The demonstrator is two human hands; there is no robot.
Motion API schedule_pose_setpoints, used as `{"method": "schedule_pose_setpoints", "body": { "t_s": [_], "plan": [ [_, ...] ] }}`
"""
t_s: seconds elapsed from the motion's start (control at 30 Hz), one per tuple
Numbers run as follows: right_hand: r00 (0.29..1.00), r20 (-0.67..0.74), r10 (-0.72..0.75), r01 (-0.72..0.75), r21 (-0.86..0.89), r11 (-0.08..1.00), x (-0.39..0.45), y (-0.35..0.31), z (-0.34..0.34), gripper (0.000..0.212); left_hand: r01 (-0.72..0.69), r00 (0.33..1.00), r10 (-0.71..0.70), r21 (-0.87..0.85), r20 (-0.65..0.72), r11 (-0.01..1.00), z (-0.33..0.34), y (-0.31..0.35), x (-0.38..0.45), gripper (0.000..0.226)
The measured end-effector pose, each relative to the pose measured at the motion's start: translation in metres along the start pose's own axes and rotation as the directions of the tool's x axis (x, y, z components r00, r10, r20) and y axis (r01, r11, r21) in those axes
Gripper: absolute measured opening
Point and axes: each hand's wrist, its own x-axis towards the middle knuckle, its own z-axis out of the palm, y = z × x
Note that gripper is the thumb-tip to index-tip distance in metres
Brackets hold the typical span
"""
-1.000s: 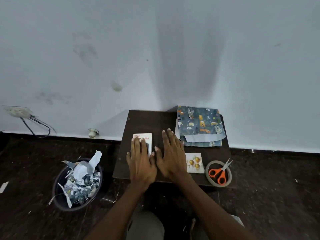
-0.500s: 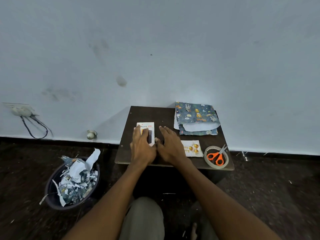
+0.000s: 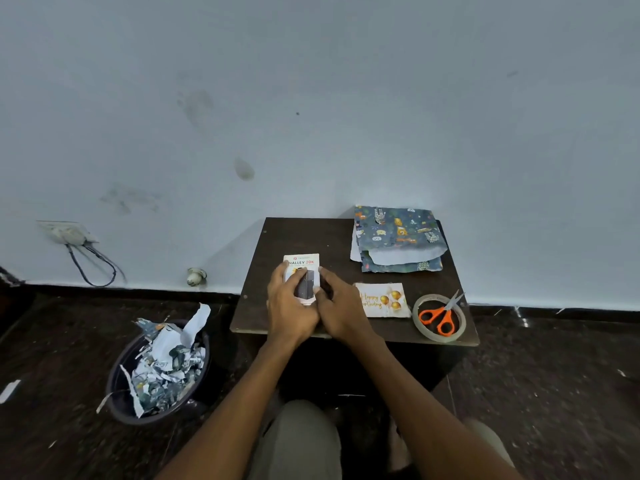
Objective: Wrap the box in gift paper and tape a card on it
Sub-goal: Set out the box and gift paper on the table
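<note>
The box is held between the two hands near the front of the counter. The left hand is curled round its left side, the thumb laid across the printed face; the right hand is closed against its right edge, fingertips at the side. The white upper part of the box is seen beyond the fingers. Just right of the right hand, the card is laid flat, printed side up. Further right, at the front corner, the tape is placed flat, with the scissors rested across it. At the far right corner, the folded paper is stacked. On the floor to the left, a bin filled with scraps is seen.
</note>
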Motion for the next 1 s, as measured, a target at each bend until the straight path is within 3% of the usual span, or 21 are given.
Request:
{"method": "schedule_pose_setpoints", "body": {
  "t_s": [0.23, 0.33, 0.47, 0.63, 0.77, 0.9, 1.0],
  "plan": [
    [1.000, -0.027, 0.009, -0.005, 0.125, 0.992, 0.011, 0.016, 0.001, 0.038, -0.014, 1.000, 0.012, -0.099, -0.020, 0.995, 0.008, 0.001, 0.006, 0.055],
    [0.999, -0.031, 0.032, -0.027, 0.139, 0.990, 0.017, 0.022, 0.007, 0.054, -0.061, 0.998, 0.064, -0.130, 0.021, 0.990, 0.010, -0.008, 0.015, 0.049],
    [0.997, -0.078, 0.013, -0.008, 0.062, 0.998, 0.023, 0.028, 0.016, 0.075, -0.088, 0.994, 0.095, -0.109, 0.053, 0.990, 0.011, -0.018, 0.021, 0.057],
    [0.999, -0.039, -0.028, 0.026, -0.032, 0.999, 0.036, 0.032, 0.020, 0.089, 0.029, 0.978, 0.063, -0.428, 0.198, 0.903, -0.002, -0.026, 0.037, 0.092],
    [0.998, -0.056, -0.037, 0.037, -0.015, 0.999, 0.039, 0.034, 0.019, 0.095, 0.151, 0.954, 0.048, -0.610, 0.297, 0.778, -0.003, -0.032, 0.047, 0.102],
    [0.997, -0.056, -0.045, 0.042, -0.052, 0.998, 0.037, 0.035, 0.023, 0.098, 0.264, 0.955, -0.070, -0.721, 0.287, 0.641, -0.002, -0.026, 0.059, 0.080],
    [0.995, -0.047, -0.083, 0.080, -0.072, 0.994, 0.032, 0.030, 0.029, 0.093, 0.318, 0.946, -0.178, -0.682, 0.270, 0.658, 0.002, -0.020, 0.065, 0.060]
  ]
}}
